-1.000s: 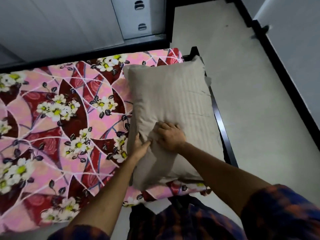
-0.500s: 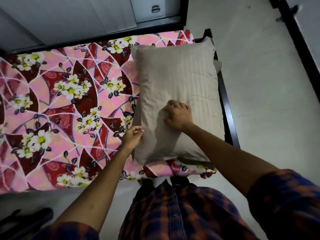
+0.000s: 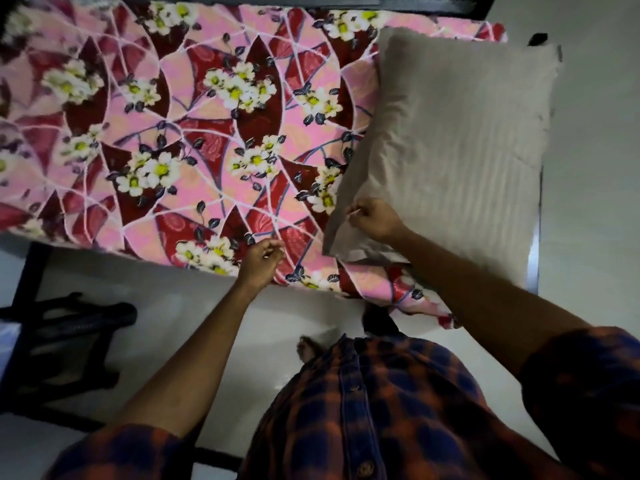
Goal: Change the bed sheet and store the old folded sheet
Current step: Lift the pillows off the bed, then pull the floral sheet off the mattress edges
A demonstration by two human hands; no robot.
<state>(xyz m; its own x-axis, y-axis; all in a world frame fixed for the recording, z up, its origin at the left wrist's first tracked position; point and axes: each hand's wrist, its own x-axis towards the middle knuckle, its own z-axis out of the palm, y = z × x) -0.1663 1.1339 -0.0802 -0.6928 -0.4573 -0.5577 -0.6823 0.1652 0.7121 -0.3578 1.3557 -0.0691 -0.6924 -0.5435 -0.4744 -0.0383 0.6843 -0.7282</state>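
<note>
A pink and dark red flowered bed sheet (image 3: 194,133) covers the mattress across the upper half of the view. A grey striped pillow (image 3: 457,140) lies on its right end. My right hand (image 3: 375,219) rests on the pillow's near left corner, fingers curled; whether it pinches the cloth I cannot tell. My left hand (image 3: 262,257) hovers over the sheet's near edge, left of the pillow, with fingers loosely curled and nothing in them. No folded old sheet is in view.
The dark bed frame (image 3: 533,268) shows along the right end. A dark chair-like object (image 3: 65,337) stands on the pale floor (image 3: 284,327) at the lower left. My checked shirt fills the bottom of the view.
My left hand has come off the pillow's left edge and moved left over the sheet. My right hand slid from the pillow's middle to its near left corner. The view tilted down.
</note>
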